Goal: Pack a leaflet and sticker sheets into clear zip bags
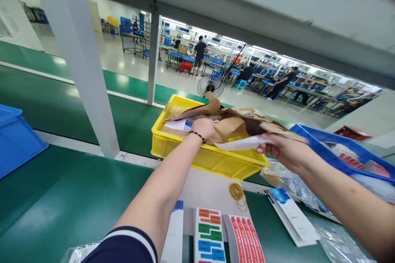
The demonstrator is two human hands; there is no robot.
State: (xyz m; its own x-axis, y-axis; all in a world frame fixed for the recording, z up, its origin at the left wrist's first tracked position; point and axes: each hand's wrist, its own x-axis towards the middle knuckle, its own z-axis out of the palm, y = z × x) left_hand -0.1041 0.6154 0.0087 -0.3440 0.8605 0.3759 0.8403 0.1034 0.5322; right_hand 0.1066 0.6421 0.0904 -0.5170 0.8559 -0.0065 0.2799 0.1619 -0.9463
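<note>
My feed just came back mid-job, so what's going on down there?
A person has both hands at a yellow bin. The left hand reaches in among crumpled brown paper; its fingertips are hard to see, so I can't tell whether it grips anything. The right hand holds a white sheet at the bin's near right side. Nearer the person lie rubber bands and printed sticker sheets, with a blue bin off to the right.

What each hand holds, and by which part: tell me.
The right hand pinches a white sheet by its right end. The left hand is against brown paper, fingertips hidden; its hold cannot be told.
</note>
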